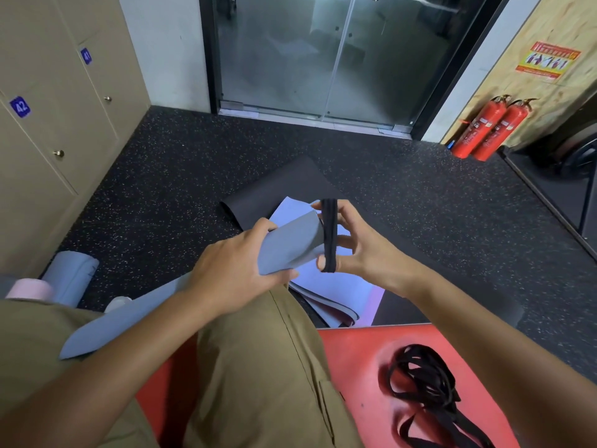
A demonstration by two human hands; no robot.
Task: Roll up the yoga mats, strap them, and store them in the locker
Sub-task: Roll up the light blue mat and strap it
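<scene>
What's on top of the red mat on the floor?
A tangled pile of black straps lies on the red mat. The person's leg in tan trousers covers its left part, so anything there is hidden.

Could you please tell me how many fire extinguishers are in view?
2: the left extinguisher and the right extinguisher lean side by side against the wooden wall, right of the glass door.
</scene>
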